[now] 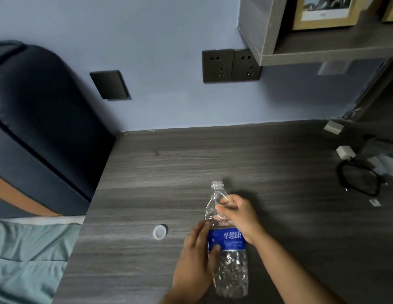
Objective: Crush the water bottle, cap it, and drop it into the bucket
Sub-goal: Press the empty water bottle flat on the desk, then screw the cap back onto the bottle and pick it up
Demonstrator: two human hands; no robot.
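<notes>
Bottle: our uncapped water bottle (227, 240) stands on the bench (169, 167).
Left hand (195, 262): wrapped round its lower body.
Right hand (239, 213): squeezing its upper part.
Cap (159, 232): lying just left.

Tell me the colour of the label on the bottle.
The label on the bottle is blue with white characters, seen in the head view.

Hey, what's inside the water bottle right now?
The water bottle looks empty: the grey desk shows through its clear plastic. The blue label, left hand and right hand hide its middle. Its neck is open; the cap lies on the desk.
</notes>
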